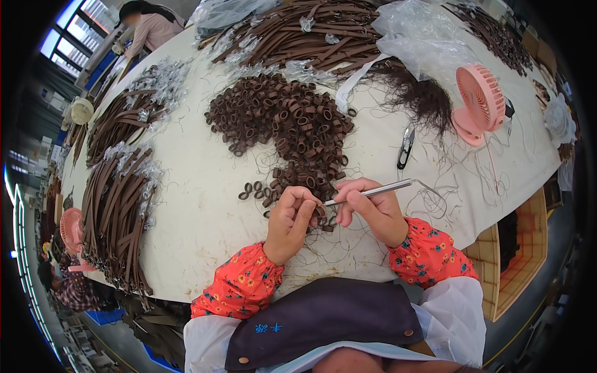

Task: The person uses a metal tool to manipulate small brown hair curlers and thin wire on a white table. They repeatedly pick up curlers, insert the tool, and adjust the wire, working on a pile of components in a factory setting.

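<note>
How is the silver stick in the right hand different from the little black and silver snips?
The silver stick is in the right hand; the snips lie on the table. The silver stick looks longer and is silvery; the snips look shorter and are partly black. The silver stick points mostly sideways; the snips lie mostly front to back. Both look shiny in parts.

A brown loop pile (pixel 289 127) blocks the front; bare tabletop (pixel 196 202) opens leftward until 2 strap bundles (pixel 115 214).
</note>
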The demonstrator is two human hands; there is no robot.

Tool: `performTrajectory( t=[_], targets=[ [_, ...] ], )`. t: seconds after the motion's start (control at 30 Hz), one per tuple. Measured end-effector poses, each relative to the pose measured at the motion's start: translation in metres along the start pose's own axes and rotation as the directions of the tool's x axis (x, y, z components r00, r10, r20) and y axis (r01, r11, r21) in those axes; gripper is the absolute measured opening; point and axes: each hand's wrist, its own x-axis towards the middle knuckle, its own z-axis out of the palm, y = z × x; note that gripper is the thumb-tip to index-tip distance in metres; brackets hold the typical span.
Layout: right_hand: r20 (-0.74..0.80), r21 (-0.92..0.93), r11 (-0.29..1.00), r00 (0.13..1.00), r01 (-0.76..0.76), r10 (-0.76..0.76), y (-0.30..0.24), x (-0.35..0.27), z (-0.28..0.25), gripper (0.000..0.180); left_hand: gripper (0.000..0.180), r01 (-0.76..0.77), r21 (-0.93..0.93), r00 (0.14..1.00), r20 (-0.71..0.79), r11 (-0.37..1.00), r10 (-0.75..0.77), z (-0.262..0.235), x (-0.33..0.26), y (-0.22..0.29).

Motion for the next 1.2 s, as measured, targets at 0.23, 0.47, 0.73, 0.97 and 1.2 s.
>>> performTrajectory(
  t=[0.23, 0.47, 0.73, 0.97, 1.2],
  targets=[
    [-0.008, -0.02, 0.999, 0.999, 0.038, -0.038, 0.0, 0.0, 0.0, 0.022, 0.008, -0.001, -0.018, 1.0, -0.01, 1.0, 0.001, 0.001, 0.0, 0.0],
    [0.112, -0.731, 0.6, 0.924, 0.325, -0.364, 0.0, 0.005, 0.008, 0.031, 0.009, -0.046, 0.111, 0.996, -0.071, 0.993, 0.054, 0.007, -0.002, 0.002],
    [-0.006, -0.747, 0.608, 0.912, 0.269, -0.41, 0.006, 0.006, 0.007, 0.041, 0.012, -0.05, -0.195, 0.997, -0.068, 0.98, 0.037, 0.011, -0.001, 0.006],
    [-0.156, -0.194, 0.98, 0.985, 0.049, -0.08, 0.013, 0.002, 0.01, 0.036, 0.018, 0.059, -0.199, 0.998, 0.026, 0.978, -0.055, 0.007, 0.0, -0.001],
    [-0.118, -0.197, 0.98, 0.992, 0.012, -0.036, 0.014, 0.002, 0.008, 0.035, 0.011, 0.077, -0.143, 0.994, -0.067, 0.987, -0.088, 0.004, -0.001, 0.001]
  ],
)
